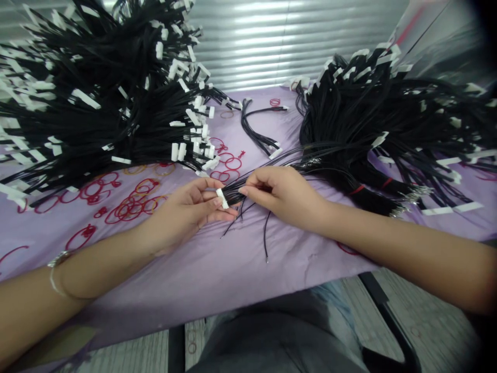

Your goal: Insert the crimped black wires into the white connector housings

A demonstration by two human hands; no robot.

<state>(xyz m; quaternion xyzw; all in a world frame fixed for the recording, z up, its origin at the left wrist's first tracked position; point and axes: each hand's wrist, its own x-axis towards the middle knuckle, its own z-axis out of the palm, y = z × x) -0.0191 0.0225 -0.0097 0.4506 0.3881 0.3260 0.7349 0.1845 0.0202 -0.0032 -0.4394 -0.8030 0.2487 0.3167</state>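
My left hand grips a small white connector between thumb and fingers. Black wires run out of its right side. Just to the right, my right hand is closed in a pinch around some of these wires, thumb against forefinger. Exactly how many wires it pinches is hidden by the fingers. A few loose wire ends hang down below both hands onto the purple cloth. Behind my right hand the wires stretch toward a large bundle of black cables.
A tall heap of black cables with white connectors stands at the left. Red rubber bands lie scattered on the purple cloth. A short cable piece rests near the back, before the window blinds. Bare silvery wire ends are at right.
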